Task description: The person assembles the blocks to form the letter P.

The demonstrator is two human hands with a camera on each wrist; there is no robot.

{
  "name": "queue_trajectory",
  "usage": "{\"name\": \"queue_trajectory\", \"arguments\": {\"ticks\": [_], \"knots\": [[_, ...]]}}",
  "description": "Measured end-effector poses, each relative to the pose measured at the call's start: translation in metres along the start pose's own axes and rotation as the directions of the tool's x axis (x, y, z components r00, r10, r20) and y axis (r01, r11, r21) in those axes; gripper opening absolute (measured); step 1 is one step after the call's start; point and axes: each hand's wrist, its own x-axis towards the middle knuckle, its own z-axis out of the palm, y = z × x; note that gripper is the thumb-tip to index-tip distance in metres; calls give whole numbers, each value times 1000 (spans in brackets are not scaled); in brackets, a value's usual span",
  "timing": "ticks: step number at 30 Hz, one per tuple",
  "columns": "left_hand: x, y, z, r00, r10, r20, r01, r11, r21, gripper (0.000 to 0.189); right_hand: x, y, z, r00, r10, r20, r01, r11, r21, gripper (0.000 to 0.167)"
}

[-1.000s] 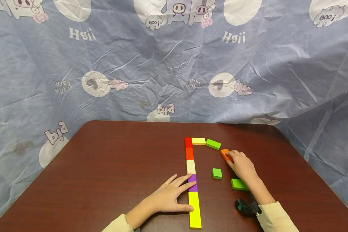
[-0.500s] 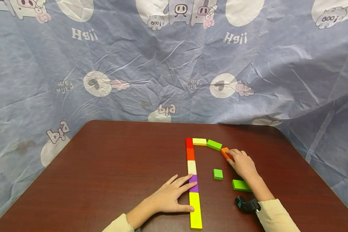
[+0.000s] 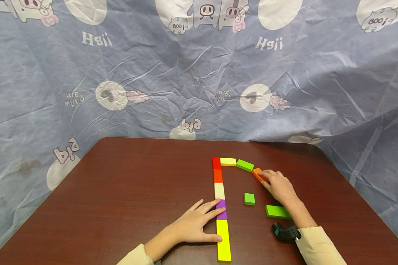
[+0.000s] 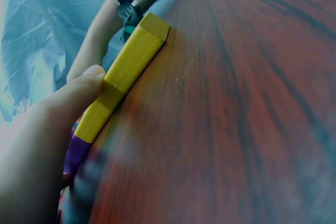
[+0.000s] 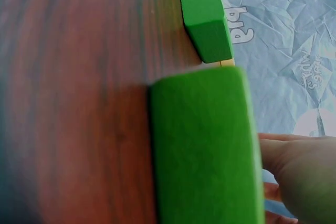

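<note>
My left hand (image 3: 194, 224) lies with spread, straight fingers along a row of blocks. Two of its fingertips touch the purple block (image 3: 221, 214), and its thumb rests on the long yellow block (image 3: 223, 248). At the right, my right hand (image 3: 280, 187) pinches the orange block (image 3: 258, 174), partly hidden under the fingers. That block's far end meets a slanted green block (image 3: 245, 165). In the left wrist view the thumb touches the side of the yellow block (image 4: 128, 66). The right wrist view does not show the orange block clearly; a green block (image 5: 205, 145) fills its middle.
Beyond the purple block the row continues with a cream block (image 3: 219, 191), an orange-red block (image 3: 217, 176) and a red block (image 3: 216, 163). A pale yellow block (image 3: 228, 162) joins at the top. A small green block (image 3: 249, 199) and a longer green block (image 3: 276, 212) lie apart on the table (image 3: 146, 184).
The orange block has shifted slightly up until its end meets the green one. My right wrist has drifted a little to the right, while my left hand stays in place.
</note>
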Motion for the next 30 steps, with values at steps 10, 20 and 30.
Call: {"name": "queue_trajectory", "arguments": {"ticks": [10,20,30], "knots": [[-2,0,1,1000,1,-3,-1,1000,-3,73,-1,2,2,1000,-18,-16,18,1000,8,35],[-1,2,1,1000,2,2,-2,1000,-8,73,-21,17,-6,994,81,75,-91,985,144,42],[-1,1,0,1000,-6,0,6,1000,-21,73,-41,20,-16,990,78,116,-98,980,174,44]]}}
